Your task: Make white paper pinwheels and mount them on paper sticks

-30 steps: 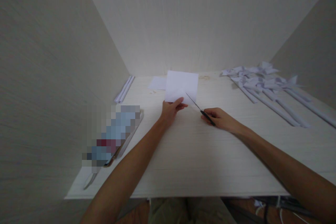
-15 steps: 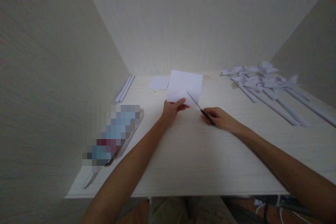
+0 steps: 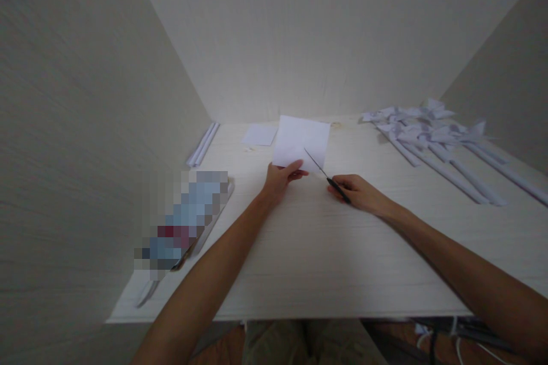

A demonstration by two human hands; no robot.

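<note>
My left hand pinches the near edge of a white square sheet of paper and holds it up over the middle of the white table. My right hand grips black-handled scissors. Their thin blades point up and left, and the tip meets the lower right part of the sheet.
Several white folded paper pieces on long rolled paper sticks lie at the back right. A smaller paper piece lies behind the sheet. Rolled paper sticks rest by the left wall. A blurred-out flat object lies at the left.
My left hand turned the sheet a little and shifted it to the right between the earliest frame and now. The scissors and my right hand stayed almost still.
</note>
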